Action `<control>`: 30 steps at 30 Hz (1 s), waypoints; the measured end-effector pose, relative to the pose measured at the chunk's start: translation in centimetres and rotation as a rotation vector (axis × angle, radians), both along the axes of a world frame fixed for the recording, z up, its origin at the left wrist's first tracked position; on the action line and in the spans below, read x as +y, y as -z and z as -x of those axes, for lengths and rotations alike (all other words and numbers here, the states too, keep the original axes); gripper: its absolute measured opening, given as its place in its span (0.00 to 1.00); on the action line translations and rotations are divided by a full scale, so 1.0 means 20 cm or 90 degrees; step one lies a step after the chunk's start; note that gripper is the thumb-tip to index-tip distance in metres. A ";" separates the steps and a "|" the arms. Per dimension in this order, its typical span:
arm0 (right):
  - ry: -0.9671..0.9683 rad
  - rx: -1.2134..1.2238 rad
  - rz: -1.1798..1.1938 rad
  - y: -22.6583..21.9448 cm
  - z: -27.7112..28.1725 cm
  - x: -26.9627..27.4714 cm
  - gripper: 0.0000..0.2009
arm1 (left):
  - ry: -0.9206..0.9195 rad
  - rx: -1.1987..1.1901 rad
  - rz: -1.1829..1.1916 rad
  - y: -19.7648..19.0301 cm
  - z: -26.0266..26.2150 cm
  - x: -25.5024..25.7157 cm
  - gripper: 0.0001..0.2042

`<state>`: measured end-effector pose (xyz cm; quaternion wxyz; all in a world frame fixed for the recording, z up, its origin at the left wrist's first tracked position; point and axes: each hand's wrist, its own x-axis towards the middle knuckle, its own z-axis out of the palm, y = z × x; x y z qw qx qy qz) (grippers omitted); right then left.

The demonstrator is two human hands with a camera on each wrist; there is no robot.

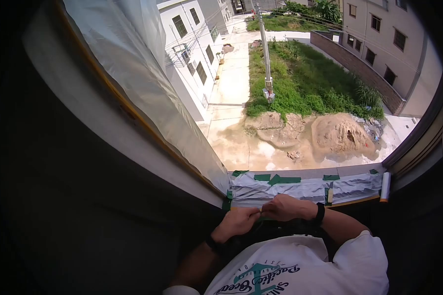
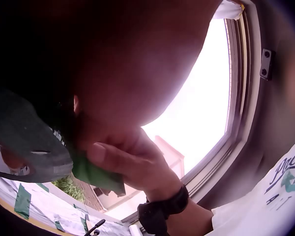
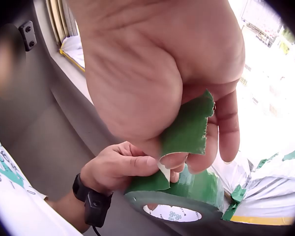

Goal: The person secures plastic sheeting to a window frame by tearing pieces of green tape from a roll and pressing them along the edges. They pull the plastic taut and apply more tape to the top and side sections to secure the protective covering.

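Observation:
In the head view my left hand [image 1: 237, 223] and right hand [image 1: 283, 209] meet just inside the window sill. The left hand [image 3: 118, 168] holds a roll of green tape [image 3: 201, 186], its thumb on the tape near the roll's edge. My right hand [image 3: 157, 73] pinches a green tape strip [image 3: 187, 130] with a ragged edge, right above the roll. A pale underside shows where the strip meets the left thumb. The left wrist view shows the roll [image 2: 34, 152] from its side, and the right hand [image 2: 132, 160] pinching the strip [image 2: 96, 174]; the left fingers there are dark.
White plastic film [image 1: 305, 186] lies along the sill, held by several green tape pieces [image 1: 286, 180]. A white roll [image 1: 386, 187] stands at the sill's right end. Translucent sheeting [image 1: 133, 73] covers the left frame. Beyond the window opening, the ground [image 1: 231, 142] lies far below.

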<state>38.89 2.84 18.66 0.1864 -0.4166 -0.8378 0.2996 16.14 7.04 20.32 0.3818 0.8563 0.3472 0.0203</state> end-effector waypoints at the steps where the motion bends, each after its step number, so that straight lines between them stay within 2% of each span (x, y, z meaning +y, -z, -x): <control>1: -0.001 0.005 -0.039 0.01 0.00 -0.02 0.11 | -0.012 -0.049 0.022 0.03 0.00 -0.01 0.11; 3: 0.024 -0.029 -0.079 0.01 0.01 -0.05 0.10 | -0.066 -0.059 0.141 0.04 0.00 -0.04 0.14; 5: 0.022 -0.028 -0.128 0.01 0.00 -0.08 0.06 | -0.073 -0.117 0.218 0.09 0.01 -0.05 0.13; 9: 0.037 -0.080 -0.167 0.02 0.05 -0.14 0.08 | -0.127 -0.214 0.378 0.17 0.01 -0.08 0.11; 17: -0.001 -0.132 -0.174 0.06 0.05 -0.24 0.08 | -0.120 -0.179 0.538 0.19 0.00 -0.09 0.10; 22: -0.037 -0.161 -0.215 0.05 -0.01 -0.28 0.07 | -0.115 -0.156 0.559 0.20 -0.05 -0.10 0.10; 27: -0.055 -0.122 -0.240 0.00 -0.06 -0.30 0.07 | -0.056 -0.147 0.434 0.21 -0.12 -0.08 0.11; 29: -0.099 -0.047 -0.276 -0.13 -0.04 -0.36 0.07 | -0.335 -0.092 0.454 0.18 -0.10 0.06 0.12; 30: -0.075 -0.002 -0.255 -0.19 -0.05 -0.39 0.08 | -0.303 -0.092 0.376 0.23 0.00 0.13 0.12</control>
